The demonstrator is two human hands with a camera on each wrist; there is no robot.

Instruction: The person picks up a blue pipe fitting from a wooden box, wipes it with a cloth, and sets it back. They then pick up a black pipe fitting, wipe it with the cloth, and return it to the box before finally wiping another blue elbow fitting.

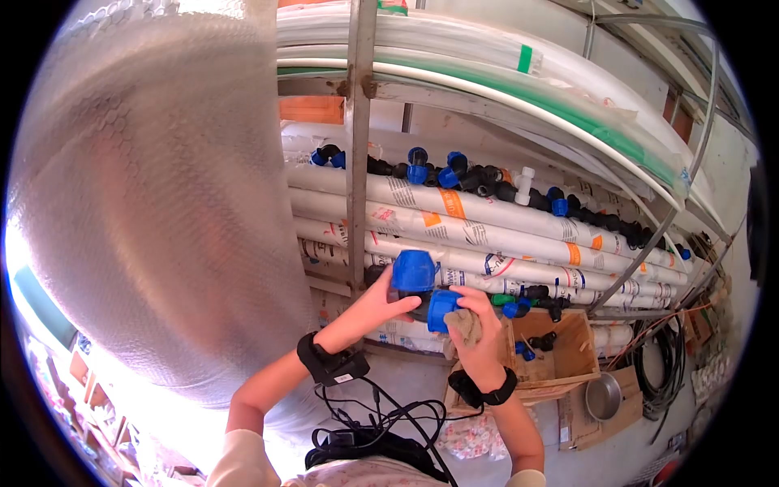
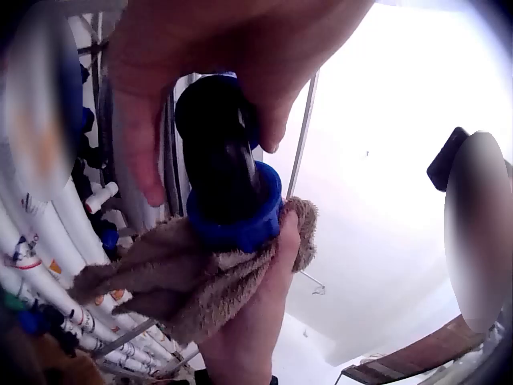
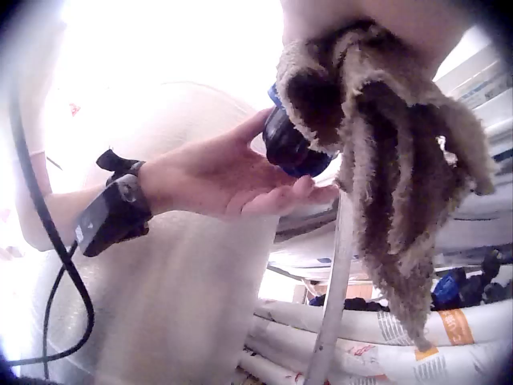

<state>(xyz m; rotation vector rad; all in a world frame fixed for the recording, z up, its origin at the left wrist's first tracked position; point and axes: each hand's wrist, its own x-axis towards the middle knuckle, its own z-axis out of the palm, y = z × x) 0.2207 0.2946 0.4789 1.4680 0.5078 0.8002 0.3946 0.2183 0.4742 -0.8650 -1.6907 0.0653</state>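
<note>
A black elbow pipe fitting [image 1: 415, 271] with a blue nut at each end is held up in front of the body. My left hand [image 1: 367, 312] grips it near the upper nut, thumb and fingers on either side. In my right hand [image 1: 485, 351] is a brown cloth [image 1: 464, 326], held against the lower blue nut. The left wrist view shows the elbow's black bend [image 2: 218, 152] and the cloth [image 2: 196, 285] bunched below the nut, its loose end spreading to the left. From the right wrist, the cloth [image 3: 393, 160] hangs in folds and partly hides the fitting.
A metal rack [image 1: 357, 162] ahead carries long white wrapped pipes [image 1: 487, 231], with several black and blue fittings lying along them. A large bubble-wrap roll [image 1: 162, 203] stands at the left. Lower right are a wooden crate [image 1: 560, 377] with fittings, a metal pan [image 1: 603, 397] and coiled black hose [image 1: 664, 365].
</note>
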